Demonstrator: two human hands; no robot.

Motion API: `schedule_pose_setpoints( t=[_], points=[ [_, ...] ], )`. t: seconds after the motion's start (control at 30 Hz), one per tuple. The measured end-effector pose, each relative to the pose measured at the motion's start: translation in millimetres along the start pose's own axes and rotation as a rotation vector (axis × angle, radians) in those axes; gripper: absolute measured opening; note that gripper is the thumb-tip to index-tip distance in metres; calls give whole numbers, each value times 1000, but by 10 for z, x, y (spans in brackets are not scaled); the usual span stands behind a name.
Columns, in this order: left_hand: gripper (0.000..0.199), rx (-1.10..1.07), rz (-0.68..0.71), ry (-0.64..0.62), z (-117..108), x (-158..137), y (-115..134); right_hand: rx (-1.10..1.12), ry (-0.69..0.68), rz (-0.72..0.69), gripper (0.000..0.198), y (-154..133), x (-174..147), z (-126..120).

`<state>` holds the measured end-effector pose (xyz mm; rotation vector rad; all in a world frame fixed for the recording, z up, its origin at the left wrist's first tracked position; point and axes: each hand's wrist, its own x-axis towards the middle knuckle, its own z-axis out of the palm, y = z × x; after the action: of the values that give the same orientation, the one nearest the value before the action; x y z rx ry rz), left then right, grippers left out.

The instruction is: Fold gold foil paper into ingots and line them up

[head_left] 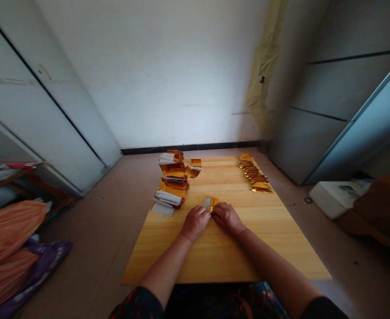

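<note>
At the middle of the wooden table (248,248), a small sheet of shiny gold paper with a grey-white back (207,203) lies between my hands. My left hand (197,221) has its fingers closed at the sheet's near left edge. On the right edge, beside the gold part, my right hand (227,217) pinches with curled fingers. The fingertips of both hands almost meet. To the left stand stacks of gold and white paper sheets (170,195), some curled. A row of folded gold paper pieces (255,173) overlaps along the far right edge.
A white wall (181,79) rises behind the table. At the right are a grey refrigerator (328,102) and a white box (326,199) on the floor. Orange and purple bags (12,248) lie at the left, near a low shelf.
</note>
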<state>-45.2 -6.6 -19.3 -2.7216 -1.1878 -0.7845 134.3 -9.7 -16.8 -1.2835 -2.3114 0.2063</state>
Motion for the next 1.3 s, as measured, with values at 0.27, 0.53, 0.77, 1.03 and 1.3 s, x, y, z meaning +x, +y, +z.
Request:
schedule_pose_setpoints(
  t=[0.27,0.53,0.77,1.03,1.3],
  points=[
    [8,-39,-32,-30,-37,-17,22,-52,-1,3,11,-9,-11,17],
    [15,2,0,-17,-1,-25,-6,-77,14,-8,14,-5,-15,33],
    [17,18,-4,-33,-39,-28,9,-78,-3,-28,15,-10,-36,19],
    [17,48,13,-103,-161,-24,-169,-114,-2,-91,18,-43,-41,-66],
    [20,97,-64,-285,-333,69,-92,-182,-103,-77,22,-99,-44,-133]
  ],
)
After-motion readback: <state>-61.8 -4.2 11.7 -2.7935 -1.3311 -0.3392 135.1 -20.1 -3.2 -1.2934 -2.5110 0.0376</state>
